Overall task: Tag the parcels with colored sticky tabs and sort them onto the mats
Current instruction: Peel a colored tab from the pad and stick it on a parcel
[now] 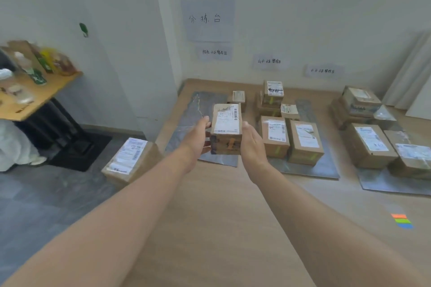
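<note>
Head view, nearest first: our two bare forearms reach forward over the pale wooden floor [210, 228]. To the right of them lies a small pad of orange, green and blue sticky tabs [402, 221].

Between our hands we hold a small brown cardboard parcel with a white shipping label [226, 130], raised in the air above the near end of the leftmost grey mat [198, 105]. An orange sticky tab [231, 143] sits on the side that faces us. Our left hand [198, 137] grasps the box's left side, with the thumb on its edge. Our right hand [253, 144] clasps the right side with the thumb up, and its fingers are hidden behind the box.

Left of the mats, a longer cardboard box [128, 161] rests on the grey tiled floor. At the far end of the leftmost mat stands one little carton [238, 98]. The middle grey mat [310, 170] carries several labelled cartons [275, 137], some stacked. The right grey mat [384, 184] holds another cluster of boxes [370, 144].

Beyond the mats, paper signs with handwriting [207, 20] hang on the white wall.
</note>
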{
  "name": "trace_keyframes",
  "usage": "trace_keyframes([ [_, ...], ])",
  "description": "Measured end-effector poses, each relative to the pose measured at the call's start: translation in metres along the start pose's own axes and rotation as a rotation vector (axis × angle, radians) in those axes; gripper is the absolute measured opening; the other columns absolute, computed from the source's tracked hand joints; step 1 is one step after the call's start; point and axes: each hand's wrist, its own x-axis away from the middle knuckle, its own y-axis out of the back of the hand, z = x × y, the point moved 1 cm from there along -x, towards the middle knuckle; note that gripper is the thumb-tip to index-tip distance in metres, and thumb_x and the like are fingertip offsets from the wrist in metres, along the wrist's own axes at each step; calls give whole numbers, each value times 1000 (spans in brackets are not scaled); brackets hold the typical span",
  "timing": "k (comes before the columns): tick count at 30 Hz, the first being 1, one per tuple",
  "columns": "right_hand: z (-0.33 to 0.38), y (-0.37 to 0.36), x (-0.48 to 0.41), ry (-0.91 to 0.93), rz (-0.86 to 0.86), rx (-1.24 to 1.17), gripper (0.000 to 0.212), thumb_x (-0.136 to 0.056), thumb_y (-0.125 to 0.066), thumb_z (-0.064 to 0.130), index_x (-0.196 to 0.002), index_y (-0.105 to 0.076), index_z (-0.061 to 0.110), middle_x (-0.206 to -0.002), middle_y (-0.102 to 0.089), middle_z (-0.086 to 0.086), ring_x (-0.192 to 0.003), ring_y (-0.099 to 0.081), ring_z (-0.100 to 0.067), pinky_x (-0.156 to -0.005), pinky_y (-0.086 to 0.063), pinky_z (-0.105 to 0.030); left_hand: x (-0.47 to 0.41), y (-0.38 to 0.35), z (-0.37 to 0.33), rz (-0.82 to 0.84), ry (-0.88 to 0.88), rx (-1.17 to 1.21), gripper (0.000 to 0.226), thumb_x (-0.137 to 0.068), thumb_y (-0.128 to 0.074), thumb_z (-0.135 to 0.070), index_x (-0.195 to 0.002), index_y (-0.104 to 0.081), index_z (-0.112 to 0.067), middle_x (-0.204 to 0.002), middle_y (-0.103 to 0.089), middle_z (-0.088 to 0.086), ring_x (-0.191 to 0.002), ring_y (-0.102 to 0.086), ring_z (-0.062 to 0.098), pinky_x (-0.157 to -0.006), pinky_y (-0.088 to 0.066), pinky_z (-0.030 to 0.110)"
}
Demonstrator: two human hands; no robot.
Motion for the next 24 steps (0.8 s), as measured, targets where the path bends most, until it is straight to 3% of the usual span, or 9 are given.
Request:
trace_keyframes([
  [2, -5, -6, -31, -26, 6, 29, 52, -91, -23, 70, -116, -63, 47, -112, -68, 17, -106, -61, -6, -98, -48, -40, -29, -3, -2, -8, 5, 2, 48, -105, -32, -49, -129, -59, -18, -101, -67, 1, -93, -64, 19, -88, -53, 33],
  [6, -20, -17, -92, -67, 18, 45, 56, -91, -19, 74, -122, -60, 50, -125, -61, 8, -118, -56, -12, -108, -42, -49, -86, -10, -6, -65, 14, 41, 44, -105, -34, -45, -127, -60, -16, -101, -67, 1, -96, -65, 20, -88, -53, 34],
  [8, -25, -21, -121, -97, 14, 38, 58, -89, -19, 77, -128, -56, 54, -131, -57, 5, -124, -53, -15, -112, -39, -52, -113, -17, -7, -86, 20, 58, 39, -105, -34, -42, -114, -65, -19, -97, -68, -1, -94, -64, 21, -85, -53, 32],
  [11, -29, -28, -162, -128, 15, 6, 60, -86, -17, 78, -129, -55, 57, -138, -56, 4, -135, -46, -17, -116, -33, -53, -158, -28, -9, -114, 18, 66, 38, -105, -34, -38, -86, -65, -26, -76, -71, -9, -84, -62, 19, -80, -50, 31],
  [14, -32, -34, -208, -149, -17, -16, 69, -88, -12, 81, -134, -55, 52, -141, -56, 5, -137, -45, -16, -119, -29, -49, -208, -42, -13, -124, 10, 91, 39, -104, -34, -34, -81, -64, -26, -62, -71, -17, -80, -62, 15, -81, -48, 31],
  [16, -34, -35, -243, -153, -47, -43, 69, -95, -12, 76, -137, -57, 45, -138, -58, 5, -132, -50, -14, -115, -34, -41, -245, -53, -19, -128, -1, 126, 38, -103, -34, -34, -82, -65, -26, -68, -73, -15, -81, -63, 14, -85, -50, 35],
  [19, -41, -35, -299, -149, -59, -120, 62, -106, -16, 60, -140, -59, 32, -132, -66, 8, -120, -57, -8, -102, -39, -28, -306, -67, -21, -146, -46, 177, 36, -99, -36, -40, -93, -69, -26, -95, -75, -3, -91, -66, 17, -93, -51, 41],
  [24, -66, -51, -383, -172, -142, -168, 64, -101, -19, 68, -136, -62, 34, -126, -70, 10, -120, -61, -12, -114, -40, -42, -400, -90, -11, -126, -73, 213, 36, -87, -41, -44, -88, -71, -23, -89, -75, -1, -81, -64, 17, -76, -46, 35],
])
